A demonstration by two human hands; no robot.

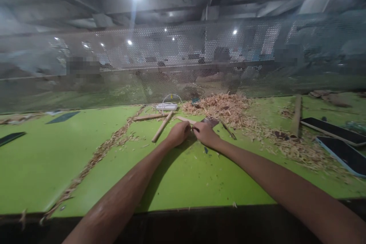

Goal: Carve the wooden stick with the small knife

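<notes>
- Pale, slender wooden stick (185, 119) is lying just beyond the left hand (179, 132), one end disappearing behind the curled fingers; cannot tell whether it is being gripped.
- Fingers of the left hand and the right hand (205, 134) are sitting bent, close beside each other. A small dark patch (196, 129) is showing between them; cannot identify it, nor tell what either set of fingertips is clamping.
- Judgement: the hands are probably meeting so that both are steadying one small piece.
- Round, pale wooden rod (162, 126) is lying slantwise left of the fingers, apart from them.
- Flat, brown, sandpaper-like sheet (211, 122) is lying just beyond the right fingers, presumably placed for easy reach; a thin, dark, narrow tool (228, 129) is lying to their right.
- Curly, tan wood shavings (225, 106) are lying heaped beyond and right of the fingers, probably pushed aside for working room on the bright green, smooth tabletop (197, 183).
</notes>
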